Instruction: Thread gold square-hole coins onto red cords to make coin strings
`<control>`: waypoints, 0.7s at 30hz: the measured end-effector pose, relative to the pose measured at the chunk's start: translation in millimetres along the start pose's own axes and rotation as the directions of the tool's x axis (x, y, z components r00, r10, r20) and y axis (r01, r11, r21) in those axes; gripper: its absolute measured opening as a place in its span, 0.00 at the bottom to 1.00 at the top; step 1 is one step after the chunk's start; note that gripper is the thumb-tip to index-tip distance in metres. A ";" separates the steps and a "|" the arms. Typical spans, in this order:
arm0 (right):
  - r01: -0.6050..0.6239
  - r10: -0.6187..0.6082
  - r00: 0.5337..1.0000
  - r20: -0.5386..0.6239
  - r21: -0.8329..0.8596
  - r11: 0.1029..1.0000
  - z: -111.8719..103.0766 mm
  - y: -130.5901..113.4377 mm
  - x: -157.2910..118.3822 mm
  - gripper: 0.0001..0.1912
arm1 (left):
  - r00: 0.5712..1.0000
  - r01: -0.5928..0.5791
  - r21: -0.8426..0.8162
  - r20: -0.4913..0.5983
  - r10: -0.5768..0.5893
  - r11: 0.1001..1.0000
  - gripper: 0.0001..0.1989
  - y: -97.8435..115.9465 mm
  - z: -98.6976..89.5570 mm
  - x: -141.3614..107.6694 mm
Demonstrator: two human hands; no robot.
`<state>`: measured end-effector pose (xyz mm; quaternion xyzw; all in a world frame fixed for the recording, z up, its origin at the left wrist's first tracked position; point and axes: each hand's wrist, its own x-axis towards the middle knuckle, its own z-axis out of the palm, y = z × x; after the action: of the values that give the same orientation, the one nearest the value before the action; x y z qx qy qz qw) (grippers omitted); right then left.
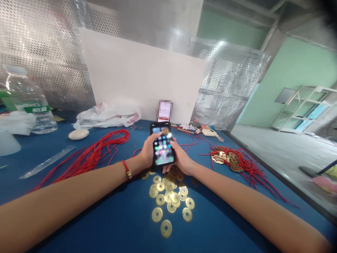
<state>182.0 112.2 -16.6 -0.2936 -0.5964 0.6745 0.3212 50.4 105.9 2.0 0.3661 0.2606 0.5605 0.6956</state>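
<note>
A black smartphone (163, 146) with a lit screen of app icons is held upright between both hands. My left hand (147, 151) grips its left side, the thumb over the upper part of the screen. Along the right edge, my right hand (181, 156) has its thumb at the side and fingers curled beneath. Several brass coins (166, 228) with square holes lie loose below the phone. Left of my hands is a bundle of red cords (97, 154). To the right sits a pile of coins tied with red cord (231, 160).
The blue table (118, 225) also holds a water bottle (31, 102), a white plastic bag (107, 116), a white oval object (78, 134), a clear strip (48, 161) and a cream-coloured fob (209, 132). A small blurred upright object (164, 109) stands by the white board (142, 73).
</note>
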 end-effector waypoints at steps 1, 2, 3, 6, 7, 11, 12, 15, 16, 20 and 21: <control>-0.006 0.006 1.000 -0.003 0.003 1.000 0.4 -0.6 -0.2 0.22 | 1.000 0.005 -0.010 0.006 -0.005 1.000 0.21 -0.2 -0.6 0.5; -0.012 0.013 1.000 -0.004 0.006 1.000 0.7 -1.1 -0.2 0.22 | 1.000 0.016 -0.020 0.015 -0.016 1.000 0.21 -0.4 -1.2 1.0; -0.017 0.017 1.000 -0.006 0.009 1.000 1.0 -1.3 -0.2 0.21 | 0.999 0.028 -0.030 0.025 -0.027 0.999 0.22 -0.7 -1.9 1.5; -0.009 0.009 0.999 -0.030 0.016 1.000 1.8 -0.9 0.1 0.17 | 0.998 0.037 -0.053 0.057 -0.034 0.998 0.24 -1.7 -3.6 2.6; -0.001 0.002 0.999 -0.047 0.017 1.000 2.1 -0.4 0.1 0.15 | 0.997 0.035 -0.056 0.069 -0.031 0.998 0.25 -2.0 -3.9 2.7; 0.031 -0.033 0.997 -0.072 -0.029 0.999 2.7 1.4 -0.8 0.16 | 0.996 0.046 -0.057 0.073 -0.042 0.997 0.27 -2.3 -2.8 2.1; 0.041 -0.044 0.997 -0.065 -0.041 0.998 2.8 1.6 -1.0 0.18 | 0.997 0.048 -0.060 0.066 -0.044 0.997 0.27 -2.2 -2.2 1.9; 0.073 -0.074 0.995 -0.060 -0.018 0.997 2.9 1.1 -1.2 0.18 | 0.998 0.034 -0.063 0.049 -0.031 0.997 0.27 -2.1 -1.0 1.4; 0.075 -0.075 0.995 -0.060 -0.001 0.997 3.0 0.6 -1.2 0.17 | 0.999 0.027 -0.060 0.048 -0.024 0.998 0.28 -2.3 -1.1 1.6; 0.042 -0.040 0.998 -0.051 0.043 0.998 2.9 -1.2 -1.2 0.17 | 0.999 -0.005 -0.047 0.047 0.007 0.999 0.31 -4.7 -3.7 4.0; 0.038 -0.035 0.998 -0.053 0.054 0.998 2.8 -1.2 -1.1 0.17 | 0.999 -0.016 -0.046 0.045 0.018 0.999 0.31 -5.5 -4.5 4.8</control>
<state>180.6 109.8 -15.1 -0.2912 -0.5742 0.6769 0.3568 51.4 110.9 -4.9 0.3651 0.2284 0.5637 0.7048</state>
